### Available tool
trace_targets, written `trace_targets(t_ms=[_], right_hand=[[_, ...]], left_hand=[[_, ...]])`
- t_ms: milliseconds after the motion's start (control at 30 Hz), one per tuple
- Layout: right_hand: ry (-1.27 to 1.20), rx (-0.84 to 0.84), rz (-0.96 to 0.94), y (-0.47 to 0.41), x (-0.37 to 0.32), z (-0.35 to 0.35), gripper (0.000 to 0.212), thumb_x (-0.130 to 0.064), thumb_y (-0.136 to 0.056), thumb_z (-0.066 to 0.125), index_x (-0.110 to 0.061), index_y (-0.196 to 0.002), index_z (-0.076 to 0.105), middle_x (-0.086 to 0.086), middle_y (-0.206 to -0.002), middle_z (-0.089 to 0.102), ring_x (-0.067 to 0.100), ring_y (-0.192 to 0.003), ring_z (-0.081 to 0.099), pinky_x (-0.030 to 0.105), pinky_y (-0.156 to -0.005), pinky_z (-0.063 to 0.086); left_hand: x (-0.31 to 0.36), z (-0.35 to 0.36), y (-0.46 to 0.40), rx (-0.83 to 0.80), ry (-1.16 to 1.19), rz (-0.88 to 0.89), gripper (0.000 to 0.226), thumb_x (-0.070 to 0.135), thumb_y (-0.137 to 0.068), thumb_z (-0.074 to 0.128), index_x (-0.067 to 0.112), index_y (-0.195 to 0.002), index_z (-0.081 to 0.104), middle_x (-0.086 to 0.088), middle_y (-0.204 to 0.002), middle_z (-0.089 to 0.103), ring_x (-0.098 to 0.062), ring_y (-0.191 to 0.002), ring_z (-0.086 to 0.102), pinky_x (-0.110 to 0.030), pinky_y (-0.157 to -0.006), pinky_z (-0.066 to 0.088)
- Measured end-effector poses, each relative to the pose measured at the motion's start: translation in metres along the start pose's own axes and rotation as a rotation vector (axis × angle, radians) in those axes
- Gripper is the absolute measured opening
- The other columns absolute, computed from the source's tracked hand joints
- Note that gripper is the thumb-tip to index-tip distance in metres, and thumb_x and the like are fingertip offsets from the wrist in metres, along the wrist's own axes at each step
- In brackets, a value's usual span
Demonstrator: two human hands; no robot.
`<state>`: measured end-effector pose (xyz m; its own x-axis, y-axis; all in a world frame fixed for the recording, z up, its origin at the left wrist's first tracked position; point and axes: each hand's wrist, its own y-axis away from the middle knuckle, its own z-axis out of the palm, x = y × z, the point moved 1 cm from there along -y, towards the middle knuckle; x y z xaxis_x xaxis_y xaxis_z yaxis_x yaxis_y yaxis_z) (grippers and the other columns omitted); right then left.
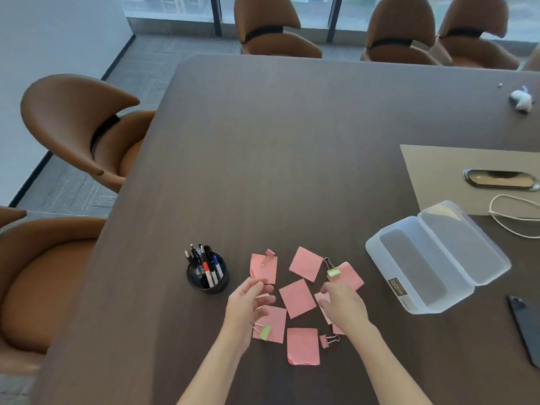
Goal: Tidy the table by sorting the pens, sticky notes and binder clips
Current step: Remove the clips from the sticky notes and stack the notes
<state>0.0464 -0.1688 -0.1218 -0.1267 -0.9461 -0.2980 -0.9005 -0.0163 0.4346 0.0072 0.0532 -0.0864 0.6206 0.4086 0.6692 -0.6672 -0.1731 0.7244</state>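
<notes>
Several pink sticky notes (297, 298) lie scattered on the dark table (292, 147). Binder clips lie among them: a pink one (269, 255), a green one (332, 270), another green one (264, 331) and a pink one (326, 340). A black cup (208, 277) at the left holds several pens. My left hand (248, 302) hovers open above the left notes, fingers spread. My right hand (340, 305) rests palm down over a sticky note, fingers curled at its edge; whether it grips the note is hidden.
An open clear plastic box (435, 258) with hinged lid sits at the right. A dark phone (526, 325) lies by the right edge. A white cable (514, 214) and beige mat (438, 171) are farther back. Brown chairs (79, 127) surround the table.
</notes>
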Motion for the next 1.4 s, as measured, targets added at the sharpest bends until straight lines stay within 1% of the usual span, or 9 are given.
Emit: trace_targets(t_ms=[167, 367, 533, 633, 767, 933, 1133, 1233, 1400], right_hand=[[0.283, -0.012, 0.032, 0.014, 0.066, 0.022, 0.041, -0.014, -0.086, 0.063, -0.018, -0.125, 0.051, 0.004, -0.117, 0.058, 0.024, -0.102, 0.055, 0.031, -0.081, 0.048], [0.325, 0.174, -0.022, 0.015, 0.078, 0.031, 0.044, -0.001, -0.036, 0.086, -0.014, -0.073, 0.064, 0.007, -0.069, 0.06, 0.026, -0.059, 0.054, 0.033, -0.049, 0.042], [0.307, 0.085, -0.013, 0.013, 0.086, 0.023, 0.014, -0.01, -0.078, 0.066, -0.016, -0.091, 0.068, 0.007, -0.097, 0.058, 0.027, -0.088, 0.054, 0.035, -0.071, 0.043], [-0.014, 0.034, 0.049, 0.021, 0.09, 0.004, 0.015, -0.017, -0.093, 0.05, -0.017, -0.096, 0.065, 0.004, -0.1, 0.061, 0.026, -0.092, 0.058, 0.038, -0.076, 0.049], [-0.578, 0.031, 0.193, 0.04, 0.087, -0.031, 0.012, -0.017, -0.093, 0.058, -0.015, -0.092, 0.069, -0.006, -0.089, 0.07, 0.016, -0.082, 0.064, 0.031, -0.07, 0.052], [-1.152, -0.129, 0.248, 0.057, 0.062, -0.037, 0.015, -0.006, -0.089, 0.065, -0.011, -0.104, 0.065, 0.014, -0.089, 0.074, 0.016, -0.069, 0.069, 0.031, -0.066, 0.058], [-0.795, 0.03, 0.187, 0.041, 0.047, -0.024, 0.011, -0.025, -0.09, 0.063, -0.022, -0.083, 0.072, 0.002, -0.078, 0.073, 0.018, -0.07, 0.072, 0.02, -0.06, 0.052], [-0.42, 0.159, 0.173, 0.012, 0.059, -0.016, 0.023, -0.032, -0.09, 0.062, -0.018, -0.107, 0.068, 0.005, -0.101, 0.064, 0.024, -0.097, 0.062, 0.031, -0.08, 0.048], [0.004, 0.173, 0.16, -0.022, 0.065, -0.001, 0.048, -0.033, -0.088, 0.063, -0.014, -0.13, 0.048, 0.008, -0.123, 0.059, 0.026, -0.113, 0.053, 0.035, -0.094, 0.045]], left_hand=[[-0.037, 0.036, -0.01, -0.042, 0.172, -0.253, 0.021, 0.02, -0.1, 0.055, 0.008, -0.111, 0.068, -0.012, -0.104, 0.074, -0.023, -0.086, 0.071, -0.031, -0.067, 0.053], [-0.069, 0.072, -0.009, -0.058, 0.109, -0.297, 0.024, 0.019, -0.101, 0.051, 0.006, -0.115, 0.065, -0.012, -0.107, 0.072, -0.024, -0.09, 0.069, -0.033, -0.072, 0.053], [-0.078, 0.092, 0.0, -0.075, 0.019, -0.278, 0.022, 0.017, -0.102, 0.05, 0.005, -0.115, 0.065, -0.013, -0.102, 0.072, -0.023, -0.086, 0.069, -0.032, -0.071, 0.055], [-0.078, 0.1, 0.002, -0.07, -0.07, -0.216, 0.019, 0.013, -0.1, 0.055, 0.005, -0.113, 0.065, -0.014, -0.101, 0.073, -0.024, -0.088, 0.069, -0.032, -0.072, 0.057], [-0.078, 0.106, 0.001, -0.094, -0.234, -0.104, 0.027, 0.024, -0.089, 0.073, 0.016, -0.114, 0.064, -0.01, -0.118, 0.066, -0.021, -0.11, 0.063, -0.037, -0.091, 0.053], [-0.08, 0.11, 0.004, -0.32, -0.117, -0.153, 0.044, 0.022, -0.085, 0.077, 0.01, -0.124, 0.063, -0.014, -0.121, 0.073, -0.033, -0.112, 0.069, -0.048, -0.099, 0.054], [-0.087, 0.1, -0.005, -0.058, 0.013, -0.184, 0.042, 0.007, -0.092, 0.066, -0.002, -0.132, 0.055, -0.021, -0.115, 0.07, -0.033, -0.096, 0.068, -0.045, -0.076, 0.061], [-0.081, 0.089, -0.008, 0.0, 0.062, -0.206, 0.04, 0.0, -0.095, 0.059, -0.001, -0.135, 0.051, -0.022, -0.125, 0.064, -0.034, -0.098, 0.067, -0.039, -0.056, 0.061], [-0.073, 0.08, -0.007, -0.021, 0.095, -0.233, 0.036, -0.002, -0.094, 0.055, 0.003, -0.129, 0.056, -0.027, -0.12, 0.069, -0.042, -0.107, 0.068, -0.047, -0.075, 0.061]])
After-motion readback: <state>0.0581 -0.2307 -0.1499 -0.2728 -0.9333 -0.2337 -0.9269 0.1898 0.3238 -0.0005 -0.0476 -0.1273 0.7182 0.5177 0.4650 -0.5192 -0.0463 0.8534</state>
